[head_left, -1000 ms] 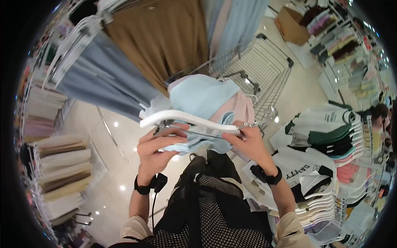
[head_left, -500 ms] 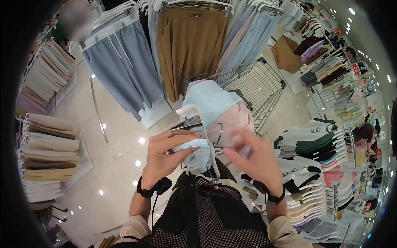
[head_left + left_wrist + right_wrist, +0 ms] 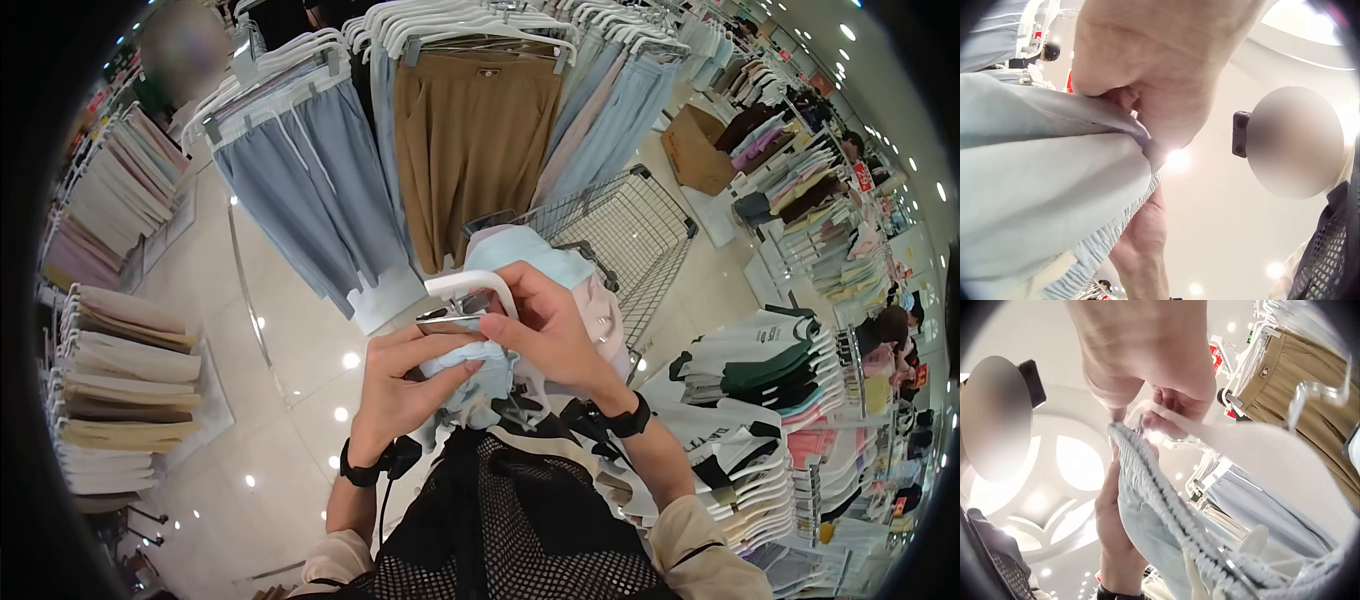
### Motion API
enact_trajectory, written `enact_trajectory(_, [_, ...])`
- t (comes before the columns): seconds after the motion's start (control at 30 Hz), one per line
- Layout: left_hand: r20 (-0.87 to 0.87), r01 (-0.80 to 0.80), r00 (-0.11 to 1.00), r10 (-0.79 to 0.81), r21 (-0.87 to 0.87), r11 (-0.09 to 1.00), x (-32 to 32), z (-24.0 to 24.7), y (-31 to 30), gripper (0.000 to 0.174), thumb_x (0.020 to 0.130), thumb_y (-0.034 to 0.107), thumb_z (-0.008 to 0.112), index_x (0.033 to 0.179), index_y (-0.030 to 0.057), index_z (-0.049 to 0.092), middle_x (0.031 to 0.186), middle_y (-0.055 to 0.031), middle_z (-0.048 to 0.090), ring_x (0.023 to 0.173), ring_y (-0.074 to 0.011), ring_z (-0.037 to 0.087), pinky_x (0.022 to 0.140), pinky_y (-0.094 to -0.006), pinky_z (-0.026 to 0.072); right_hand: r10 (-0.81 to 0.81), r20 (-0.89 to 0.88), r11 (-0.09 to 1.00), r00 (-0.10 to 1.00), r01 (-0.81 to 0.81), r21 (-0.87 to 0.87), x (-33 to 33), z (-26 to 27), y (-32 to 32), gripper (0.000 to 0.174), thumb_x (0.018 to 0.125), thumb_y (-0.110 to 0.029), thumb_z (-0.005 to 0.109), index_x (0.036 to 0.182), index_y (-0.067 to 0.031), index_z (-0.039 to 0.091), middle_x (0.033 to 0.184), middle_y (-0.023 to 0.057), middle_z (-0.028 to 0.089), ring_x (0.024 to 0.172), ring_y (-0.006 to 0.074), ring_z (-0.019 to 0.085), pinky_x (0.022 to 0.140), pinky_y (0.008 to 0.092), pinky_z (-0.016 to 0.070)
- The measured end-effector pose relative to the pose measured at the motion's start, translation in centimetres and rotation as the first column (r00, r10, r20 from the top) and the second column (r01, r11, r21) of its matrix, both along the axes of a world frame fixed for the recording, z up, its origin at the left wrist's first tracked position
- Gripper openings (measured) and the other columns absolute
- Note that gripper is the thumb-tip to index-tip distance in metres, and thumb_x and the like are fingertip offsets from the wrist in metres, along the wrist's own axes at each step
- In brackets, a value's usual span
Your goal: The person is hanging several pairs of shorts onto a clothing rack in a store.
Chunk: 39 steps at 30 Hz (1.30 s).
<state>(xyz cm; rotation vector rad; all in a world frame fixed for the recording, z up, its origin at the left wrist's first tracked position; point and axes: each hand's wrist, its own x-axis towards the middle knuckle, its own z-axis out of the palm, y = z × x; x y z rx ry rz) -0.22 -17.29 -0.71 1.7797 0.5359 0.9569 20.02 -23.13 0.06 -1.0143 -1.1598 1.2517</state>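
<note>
In front of the person's torso, a white hanger [image 3: 468,284] with metal clips stands turned toward the body. The left hand [image 3: 398,388] pinches the waistband of a light blue garment [image 3: 476,382] between thumb and fingers. At the hanger's upper end, the right hand [image 3: 550,328] grips the metal clip [image 3: 450,323], thumb on its near side and fingers curled over the hanger. The right wrist view shows the gathered elastic waistband [image 3: 1166,515] running below the hand. Light blue cloth [image 3: 1054,194] fills the left of the left wrist view.
A wire shopping cart [image 3: 645,235] stands ahead, with folded light blue clothes [image 3: 530,252] and pink clothes at its near end. Brown trousers [image 3: 475,140] and blue-grey trousers [image 3: 310,190] hang on the rack ahead. Shirts [image 3: 750,345] hang at right, a cardboard box [image 3: 698,150] beyond.
The hanger has turned from lying crosswise to pointing toward the body. The right hand let go of one end, moved freely, and now grips the clip at the other, beside the left hand.
</note>
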Motion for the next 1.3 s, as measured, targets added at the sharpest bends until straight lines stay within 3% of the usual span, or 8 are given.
enact_trajectory(0.13, [-0.115,-0.033,0.993,0.029,-0.032,0.999,0.2,0.7,0.8,0.024,0.08,0.003,0.08,0.104,0.0009,0.077,0.094,-0.0102,0.075,0.081,-0.0174,0.07,0.073,-0.0283,0.0533,-0.151,0.117,0.984,0.982,0.138,0.114,-0.3,0.6,0.8,0.03,0.096,-0.009,0.07,0.122,0.0001,0.057,0.102,0.0019,0.063,0.091,0.0058,0.059,0.077,0.0199,0.0474])
enact_trajectory(0.23, [-0.039,-0.143,0.989,0.141,-0.053,0.988,0.8,0.7,1.4,0.022,0.081,0.004,0.08,0.102,-0.0009,0.076,0.089,-0.0088,0.074,0.076,-0.014,0.066,0.067,-0.0263,0.0502,-0.221,0.074,0.966,0.972,0.208,0.15,1.0,0.4,1.6,0.03,0.098,-0.009,0.067,0.123,0.0004,0.054,0.101,0.002,0.062,0.091,0.0055,0.057,0.076,0.0204,0.0462])
enact_trajectory(0.33, [-0.134,-0.184,0.978,0.163,-0.165,0.969,0.0,0.4,1.9,0.02,0.081,0.003,0.08,0.1,-0.002,0.075,0.085,-0.0081,0.073,0.072,-0.0122,0.064,0.063,-0.0254,0.0478,-0.251,0.227,0.953,0.941,0.199,0.23,3.2,-0.2,1.1,0.031,0.099,-0.011,0.065,0.125,0.0001,0.052,0.1,0.0011,0.06,0.088,0.006,0.054,0.075,0.0217,0.0451])
enact_trajectory(0.47, [-0.01,-0.146,0.989,0.147,-0.182,0.972,0.9,-1.0,3.2,0.018,0.08,0.002,0.08,0.096,-0.0024,0.074,0.082,-0.0078,0.072,0.07,-0.0123,0.065,0.062,-0.0249,0.0482,-0.244,0.28,0.946,0.928,0.165,0.279,4.1,-0.9,0.3,0.029,0.102,-0.02,0.063,0.12,-0.0007,0.052,0.099,0.0024,0.057,0.085,0.0075,0.05,0.073,0.0218,0.0425])
enact_trajectory(0.7, [-0.014,-0.062,0.998,0.061,-0.181,0.982,3.0,-1.2,4.6,0.02,0.078,0.001,0.081,0.096,-0.0021,0.074,0.083,-0.0078,0.073,0.071,-0.0118,0.066,0.062,-0.0237,0.0488,-0.32,0.159,0.89,0.934,0.239,0.388,5.0,-1.7,1.2,0.02,0.102,-0.018,0.063,0.108,-0.0021,0.052,0.09,0.0004,0.051,0.074,0.0058,0.041,0.065,0.0216,0.0359])
enact_trajectory(1.0, [0.046,-0.066,0.996,0.074,-0.156,0.986,5.6,-1.3,6.0,0.034,0.075,-0.005,0.083,0.105,-0.0008,0.066,0.092,-0.0101,0.074,0.079,-0.0114,0.069,0.068,-0.023,0.0525,-0.287,0.145,0.918,0.947,0.229,0.323,6.7,-1.2,2.5,0.016,0.101,-0.014,0.065,0.1,-0.0028,0.054,0.085,-0.0011,0.051,0.069,0.005,0.039,0.06,0.022,0.0324])
enact_trajectory(1.17, [0.062,-0.096,0.992,0.112,-0.209,0.973,7.5,-0.9,6.3,0.032,0.076,-0.006,0.081,0.102,-0.0005,0.065,0.093,-0.0101,0.075,0.079,-0.0111,0.07,0.068,-0.0238,0.053,-0.228,-0.007,0.954,0.974,0.224,0.198,7.4,-1.1,3.5,0.018,0.102,-0.017,0.064,0.099,-0.0031,0.054,0.084,-0.0024,0.049,0.069,0.0041,0.037,0.06,0.0217,0.0312])
enact_trajectory(1.3, [-0.105,-0.066,0.992,0.064,-0.016,0.998,8.2,0.1,7.3,0.031,0.075,-0.007,0.08,0.101,0.0004,0.065,0.092,-0.0087,0.075,0.079,-0.0104,0.07,0.067,-0.0232,0.0525,-0.171,-0.156,0.977,0.973,0.188,0.098,8.5,-0.8,4.2,0.019,0.102,-0.02,0.064,0.099,-0.0038,0.054,0.083,-0.0042,0.048,0.07,0.0029,0.037,0.06,0.0211,0.0307])
